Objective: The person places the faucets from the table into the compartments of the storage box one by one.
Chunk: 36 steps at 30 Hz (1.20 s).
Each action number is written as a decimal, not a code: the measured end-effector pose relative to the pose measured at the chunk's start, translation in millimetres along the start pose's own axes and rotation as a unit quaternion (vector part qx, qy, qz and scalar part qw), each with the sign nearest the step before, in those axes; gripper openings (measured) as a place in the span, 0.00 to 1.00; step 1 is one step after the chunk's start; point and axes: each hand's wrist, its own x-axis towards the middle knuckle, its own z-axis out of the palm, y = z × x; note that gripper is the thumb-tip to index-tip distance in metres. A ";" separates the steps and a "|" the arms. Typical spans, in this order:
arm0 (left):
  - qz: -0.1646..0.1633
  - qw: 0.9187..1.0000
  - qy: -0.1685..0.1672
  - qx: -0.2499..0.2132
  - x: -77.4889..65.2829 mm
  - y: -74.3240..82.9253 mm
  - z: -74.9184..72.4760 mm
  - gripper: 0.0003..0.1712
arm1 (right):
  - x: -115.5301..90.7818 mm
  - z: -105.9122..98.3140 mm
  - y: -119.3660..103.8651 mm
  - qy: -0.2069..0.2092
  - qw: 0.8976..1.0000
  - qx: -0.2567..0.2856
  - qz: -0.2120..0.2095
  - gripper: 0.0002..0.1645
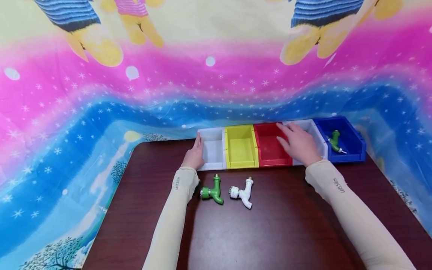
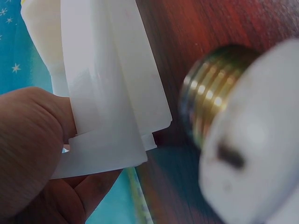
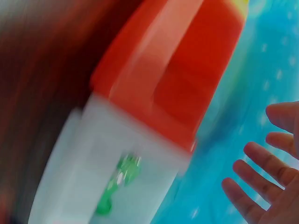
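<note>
The row of bins (image 1: pixel 241 164) stands along the far side of the dark table (image 1: pixel 270 232). The left hand (image 1: pixel 193 157) grips the end wall of the leftmost white bin (image 1: pixel 213 152), with digits on both sides; the right hand (image 1: pixel 302 144) holds nothing, its fingers loosely spread by the red bin (image 1: pixel 273 162) and the second white bin (image 1: pixel 315 135). Aligning the row probably calls for gentle, even pressure (a hard push at one end could skew it). The near green tap (image 1: pixel 215 193) and white tap (image 1: pixel 245 194) lie close in front, so a low wrist could knock them.
</note>
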 end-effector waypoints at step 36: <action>-0.006 1.000 -0.005 0.007 2.1 1.9 -0.1 0.54 | -54.3 78.3 -121.6 -0.247 0.946 0.009 -0.210 0.28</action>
